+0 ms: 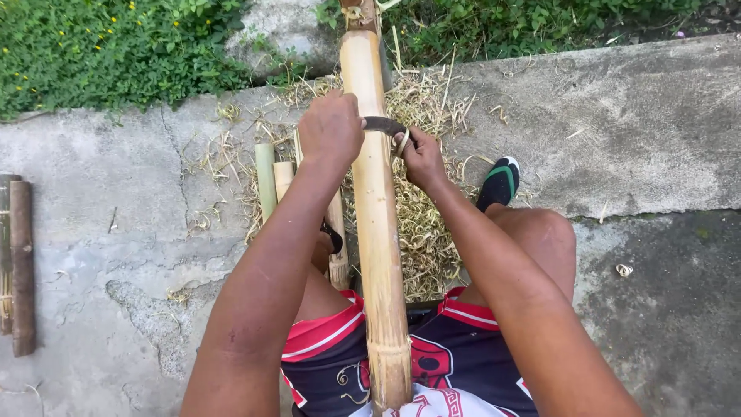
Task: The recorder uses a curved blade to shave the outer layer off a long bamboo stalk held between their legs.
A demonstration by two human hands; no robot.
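A long pale bamboo pole (378, 224) runs from my lap straight away from me. Across it lies a dark curved blade (384, 123). My left hand (330, 127) is closed over the blade's left end, on the pole's left side. My right hand (419, 154) grips the blade's right end, on the pole's right side. Both arms reach forward on either side of the pole.
Bamboo shavings (421, 232) are heaped on the concrete under the pole. Shorter bamboo pieces (274, 181) lie to the left of my left arm. Dark sticks (19, 262) lie at the far left edge. A black and green shoe (498, 183) is on my right foot. Green plants (108, 46) border the concrete.
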